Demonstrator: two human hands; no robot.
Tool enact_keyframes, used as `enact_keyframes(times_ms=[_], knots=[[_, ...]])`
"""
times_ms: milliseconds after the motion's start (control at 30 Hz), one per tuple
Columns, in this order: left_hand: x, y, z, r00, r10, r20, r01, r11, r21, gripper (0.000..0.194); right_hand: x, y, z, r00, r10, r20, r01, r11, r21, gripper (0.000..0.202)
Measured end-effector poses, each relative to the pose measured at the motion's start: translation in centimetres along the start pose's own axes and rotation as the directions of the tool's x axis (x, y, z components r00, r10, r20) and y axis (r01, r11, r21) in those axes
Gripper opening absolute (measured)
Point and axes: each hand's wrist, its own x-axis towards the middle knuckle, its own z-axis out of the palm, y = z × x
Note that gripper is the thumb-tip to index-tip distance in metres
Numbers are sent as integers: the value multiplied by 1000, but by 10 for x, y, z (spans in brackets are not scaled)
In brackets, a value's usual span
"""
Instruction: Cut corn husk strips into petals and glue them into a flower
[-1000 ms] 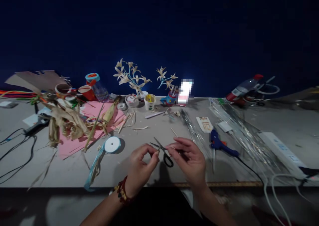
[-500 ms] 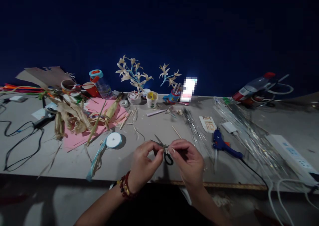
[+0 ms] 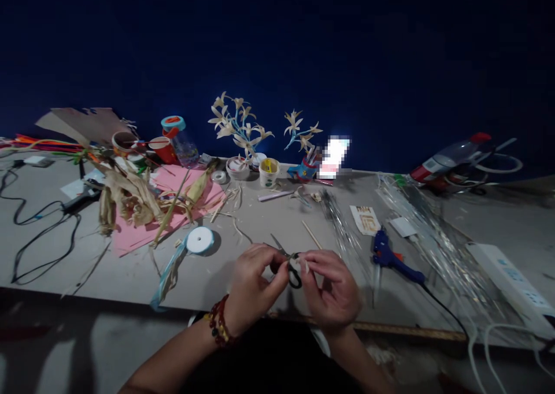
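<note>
My left hand (image 3: 255,285), with a bead bracelet at the wrist, and my right hand (image 3: 333,290) meet at the fingertips near the table's front edge. Both pinch a small pale piece (image 3: 296,257), too small to identify. Directly under the fingertips, black-handled scissors (image 3: 287,264) lie on the grey table (image 3: 130,272), blades pointing away and to the left. A thin wooden stick (image 3: 312,235) lies just beyond my right hand.
A ribbon roll (image 3: 199,239) with a trailing blue ribbon lies left of my hands. Dry corn husks (image 3: 130,200) sit on pink paper. A blue glue gun (image 3: 390,256), clear wrapping, a power strip (image 3: 507,278) and cables are to the right. Husk flowers (image 3: 240,128) and cups stand at the back.
My two hands have drawn together until their fingertips touch over the scissors. The view has shifted slightly, so the table things sit a little higher and to the right.
</note>
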Motion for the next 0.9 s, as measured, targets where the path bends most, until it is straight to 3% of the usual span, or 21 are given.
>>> enact_keyframes(times_ms=[300,533,900], knots=[[3,4,0,1000,17,-6,-17,999,32,16,4,-5,6,992,91,-90,-84,993,80,29],[1,1,1,1000,17,-15,-17,999,35,12,1,-5,6,991,115,-62,-110,990,84,28],[-1,3,-1,1000,15,-6,-14,1000,13,13,-1,-1,3,1000,-21,9,22,999,-45,34]])
